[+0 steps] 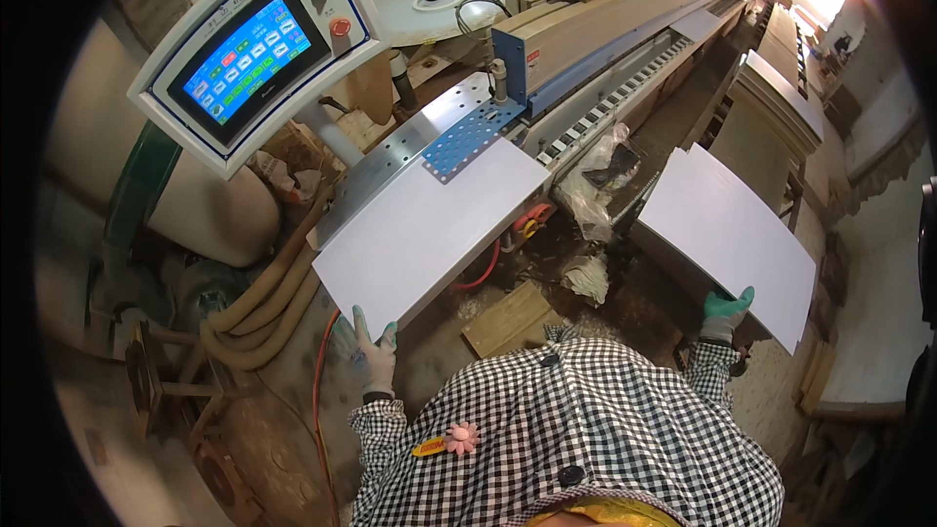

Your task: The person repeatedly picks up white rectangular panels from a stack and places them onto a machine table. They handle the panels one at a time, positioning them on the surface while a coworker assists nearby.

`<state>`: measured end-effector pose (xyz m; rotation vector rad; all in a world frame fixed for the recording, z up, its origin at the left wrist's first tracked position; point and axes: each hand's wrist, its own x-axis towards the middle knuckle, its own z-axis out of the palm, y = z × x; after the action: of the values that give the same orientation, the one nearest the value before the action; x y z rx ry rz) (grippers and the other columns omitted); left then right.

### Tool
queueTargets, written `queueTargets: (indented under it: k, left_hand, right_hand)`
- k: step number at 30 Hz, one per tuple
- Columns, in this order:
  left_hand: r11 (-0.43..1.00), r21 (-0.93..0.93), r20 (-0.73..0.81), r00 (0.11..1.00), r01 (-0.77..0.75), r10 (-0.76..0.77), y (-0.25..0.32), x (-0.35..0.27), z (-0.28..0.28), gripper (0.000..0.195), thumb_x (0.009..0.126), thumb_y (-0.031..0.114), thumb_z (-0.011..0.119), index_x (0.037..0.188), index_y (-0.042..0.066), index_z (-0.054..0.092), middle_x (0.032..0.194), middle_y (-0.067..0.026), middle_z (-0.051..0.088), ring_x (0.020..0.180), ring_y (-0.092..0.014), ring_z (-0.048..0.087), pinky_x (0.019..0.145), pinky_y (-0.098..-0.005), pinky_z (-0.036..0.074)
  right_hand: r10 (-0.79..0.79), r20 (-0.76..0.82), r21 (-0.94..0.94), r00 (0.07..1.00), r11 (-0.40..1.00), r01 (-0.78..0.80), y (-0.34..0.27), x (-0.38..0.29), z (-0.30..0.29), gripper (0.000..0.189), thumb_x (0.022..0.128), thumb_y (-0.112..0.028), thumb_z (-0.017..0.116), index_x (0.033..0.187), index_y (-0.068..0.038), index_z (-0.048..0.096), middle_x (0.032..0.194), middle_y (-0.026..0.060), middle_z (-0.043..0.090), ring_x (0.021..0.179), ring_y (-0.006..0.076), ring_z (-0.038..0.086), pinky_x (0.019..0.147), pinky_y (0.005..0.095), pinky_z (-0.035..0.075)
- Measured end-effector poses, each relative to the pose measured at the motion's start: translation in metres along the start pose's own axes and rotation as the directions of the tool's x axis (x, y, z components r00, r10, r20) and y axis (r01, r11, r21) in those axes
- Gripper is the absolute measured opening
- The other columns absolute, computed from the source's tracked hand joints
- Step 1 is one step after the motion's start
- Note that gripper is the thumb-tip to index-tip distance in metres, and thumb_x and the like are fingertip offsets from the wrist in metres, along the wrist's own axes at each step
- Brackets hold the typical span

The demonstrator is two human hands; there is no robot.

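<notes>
A white rectangular panel (439,227) lies on the perforated metal table at the infeed end of an edge banding machine (615,29). My left hand (372,355), in a light glove with green fingertips, holds its near left corner, fingers spread along the short end and thumb at the long edge. A perforated blue plate (472,143) is at the panel's far edge. To the right, a stack of white panels (732,234) sits slightly misaligned. My right hand (725,313), gloved alike, grips the stack's near edge, thumb on top; its other fingers are partly hidden.
A control panel with a lit touchscreen (249,62) and a red stop button (340,28) stands at left. Ribbed hoses (256,337) and a red cable (319,380) run beside the table. A wooden board (510,318) lies on the floor. More panels (779,99) are stacked farther back.
</notes>
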<state>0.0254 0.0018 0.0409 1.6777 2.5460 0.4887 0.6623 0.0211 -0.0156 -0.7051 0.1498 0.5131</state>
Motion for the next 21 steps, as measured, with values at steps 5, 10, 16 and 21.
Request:
queueTargets:
  k: [5, 10, 16, 21]
  left_hand:
    - [1.0, -0.006, 0.024, 1.0, 0.013, -0.013, 0.029, 0.007, 0.006, 0.078, 0.084, 0.05, 0.063, 0.146, 0.014, 0.033, 0.148, -0.0267, 0.029, 0.14, -0.04, 0.019, 0.114, -0.0522, 0.014]
    - [0.998, 0.041, 0.01, 0.999, -0.041, 0.041, 0.051, 0.022, 0.025, 0.082, 0.082, 0.054, 0.063, 0.146, 0.013, 0.034, 0.146, -0.0282, 0.03, 0.14, -0.043, 0.019, 0.113, -0.055, 0.014]
    - [0.994, -0.009, -0.024, 0.993, -0.113, 0.113, 0.091, 0.038, 0.051, 0.081, 0.083, 0.052, 0.063, 0.146, 0.012, 0.032, 0.144, -0.0314, 0.031, 0.138, -0.045, 0.02, 0.112, -0.0544, 0.014]
    - [0.967, -0.121, 0.033, 0.972, -0.225, 0.231, 0.108, 0.053, 0.062, 0.079, 0.084, 0.044, 0.064, 0.147, 0.012, 0.03, 0.143, -0.0309, 0.032, 0.138, -0.044, 0.022, 0.112, -0.0528, 0.015]
  right_hand:
    - [-0.017, 0.002, 0.0, 1.0, 1.0, 0.017, -0.015, 0.007, -0.004, 0.052, 0.088, -0.042, 0.059, 0.127, -0.008, 0.051, 0.123, 0.0079, 0.058, 0.109, 0.0278, 0.056, 0.096, 0.0433, 0.045]
    - [0.046, -0.038, -0.02, 0.998, 0.999, -0.047, -0.029, 0.009, -0.008, 0.053, 0.083, -0.046, 0.061, 0.121, -0.01, 0.058, 0.12, 0.0059, 0.062, 0.106, 0.0279, 0.057, 0.092, 0.0434, 0.046]
    - [0.055, -0.078, -0.007, 0.995, 0.998, -0.056, -0.039, 0.018, -0.011, 0.055, 0.083, -0.046, 0.062, 0.123, -0.008, 0.056, 0.122, 0.0056, 0.06, 0.108, 0.0261, 0.055, 0.096, 0.0402, 0.043]
    - [0.037, -0.091, -0.12, 0.995, 0.992, -0.048, -0.046, 0.032, -0.021, 0.045, 0.082, -0.042, 0.063, 0.114, -0.01, 0.063, 0.11, 0.0058, 0.066, 0.1, 0.0271, 0.061, 0.087, 0.0437, 0.049]
